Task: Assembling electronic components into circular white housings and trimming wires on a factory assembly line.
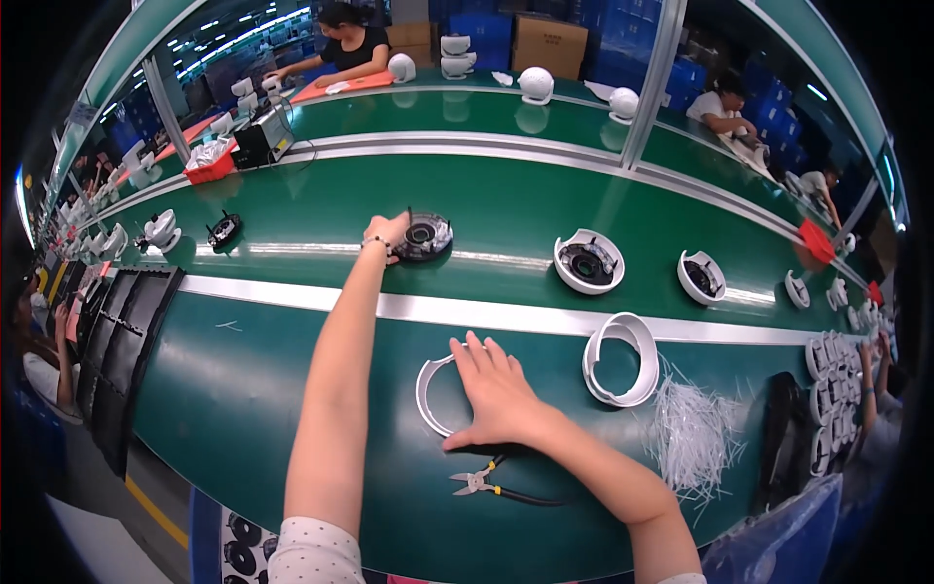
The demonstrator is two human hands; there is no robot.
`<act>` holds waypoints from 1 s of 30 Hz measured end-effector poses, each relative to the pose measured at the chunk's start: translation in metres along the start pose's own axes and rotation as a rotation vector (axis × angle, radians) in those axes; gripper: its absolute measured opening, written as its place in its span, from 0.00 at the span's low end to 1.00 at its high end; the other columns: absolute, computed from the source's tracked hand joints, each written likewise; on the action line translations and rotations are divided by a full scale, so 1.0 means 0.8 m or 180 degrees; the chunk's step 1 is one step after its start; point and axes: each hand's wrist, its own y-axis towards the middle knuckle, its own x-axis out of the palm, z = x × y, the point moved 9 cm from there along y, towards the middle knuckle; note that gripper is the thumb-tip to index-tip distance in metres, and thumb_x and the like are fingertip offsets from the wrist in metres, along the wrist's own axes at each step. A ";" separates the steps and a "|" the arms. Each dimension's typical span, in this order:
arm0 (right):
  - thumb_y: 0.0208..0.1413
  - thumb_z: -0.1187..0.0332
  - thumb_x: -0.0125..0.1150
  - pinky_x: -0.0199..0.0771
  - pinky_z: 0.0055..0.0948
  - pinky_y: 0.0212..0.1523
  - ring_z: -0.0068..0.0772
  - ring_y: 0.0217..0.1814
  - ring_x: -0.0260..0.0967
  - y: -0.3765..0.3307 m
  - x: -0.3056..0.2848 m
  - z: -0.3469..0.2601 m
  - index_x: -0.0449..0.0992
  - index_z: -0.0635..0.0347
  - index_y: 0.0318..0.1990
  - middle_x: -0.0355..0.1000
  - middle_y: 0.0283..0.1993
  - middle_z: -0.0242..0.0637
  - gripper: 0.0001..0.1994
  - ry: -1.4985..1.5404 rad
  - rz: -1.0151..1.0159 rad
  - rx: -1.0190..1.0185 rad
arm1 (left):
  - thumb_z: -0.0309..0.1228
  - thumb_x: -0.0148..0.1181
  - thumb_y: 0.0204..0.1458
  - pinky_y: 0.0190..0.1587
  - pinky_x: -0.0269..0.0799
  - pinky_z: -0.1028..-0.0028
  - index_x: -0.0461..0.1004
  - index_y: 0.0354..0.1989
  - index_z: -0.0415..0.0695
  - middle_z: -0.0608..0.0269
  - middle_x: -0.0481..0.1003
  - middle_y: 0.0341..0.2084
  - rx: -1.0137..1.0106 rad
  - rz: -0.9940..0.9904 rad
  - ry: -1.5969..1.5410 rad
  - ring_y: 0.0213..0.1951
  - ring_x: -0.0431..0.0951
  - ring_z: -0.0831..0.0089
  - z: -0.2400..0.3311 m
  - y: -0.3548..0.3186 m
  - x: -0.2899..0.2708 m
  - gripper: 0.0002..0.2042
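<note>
While your left hand (387, 237) curls against the left side of the black round part (425, 237), on the green belt (506, 195) beyond the table's far edge, your right hand (498, 394) lies spread over the white ring (421, 394), fingers fanned toward that far edge and thumb toward the near one. Your left fingertips are partly hidden, so this view cannot tell you whether they pinch the part or only touch it. The ring rests on the green table (224, 389), left of a second white ring (620, 360) that is nearer the table's right-hand end. Judging by its thin wall, the ring should feel light and fairly stiff, and its smooth surface may slip; you do best to take it by the outer wall at two opposite sides. The black part is probably heavier and more delicate, so hold it by its outer rim and keep your fingers off its middle. Between the ring and the table's near edge lie side cutters (475, 481), blades apart, so mind your right wrist there.
</note>
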 end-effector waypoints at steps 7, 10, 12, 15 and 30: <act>0.23 0.49 0.72 0.45 0.48 0.60 0.57 0.64 0.39 -0.001 0.000 -0.001 0.42 0.66 0.60 0.44 0.61 0.58 0.57 0.0047 0.0099 -0.0147 | 0.26 0.58 0.44 0.25 0.76 0.69 0.67 0.42 0.35 0.55 0.73 0.34 0.0449 -0.0452 -0.1252 0.30 0.76 0.68 -0.014 0.005 0.039 0.16; 0.22 0.51 0.72 0.48 0.43 0.59 0.55 0.62 0.43 0.001 -0.027 0.022 0.45 0.66 0.60 0.47 0.58 0.57 0.56 0.0753 0.0600 -0.0329 | 0.24 0.55 0.47 0.32 0.73 0.74 0.62 0.42 0.34 0.57 0.71 0.34 0.1163 -0.0155 -0.2291 0.34 0.73 0.73 -0.001 -0.056 0.022 0.14; 0.20 0.50 0.74 0.51 0.42 0.58 0.51 0.60 0.48 0.000 -0.053 0.084 0.48 0.71 0.57 0.52 0.56 0.55 0.56 0.1999 0.1670 0.0223 | 0.24 0.53 0.48 0.44 0.65 0.77 0.58 0.44 0.34 0.56 0.69 0.37 0.1853 0.0133 -0.2412 0.39 0.70 0.73 -0.008 -0.088 0.019 0.16; 0.34 0.63 0.71 0.61 0.30 0.53 0.39 0.57 0.54 -0.004 -0.082 0.124 0.40 0.71 0.59 0.51 0.56 0.53 0.50 0.3732 0.2715 0.0276 | 0.22 0.51 0.48 0.46 0.63 0.76 0.54 0.46 0.35 0.55 0.65 0.40 0.2154 -0.0048 -0.2297 0.43 0.67 0.73 -0.002 -0.178 0.037 0.17; 0.24 0.54 0.73 0.44 0.46 0.60 0.57 0.62 0.39 0.008 -0.074 0.054 0.42 0.69 0.59 0.42 0.61 0.60 0.56 0.1415 0.2201 -0.0112 | 0.57 0.32 0.52 0.55 0.59 0.58 0.56 0.57 0.47 0.54 0.62 0.51 -0.0119 -0.3589 -0.4020 0.53 0.63 0.60 0.008 -0.284 0.091 0.31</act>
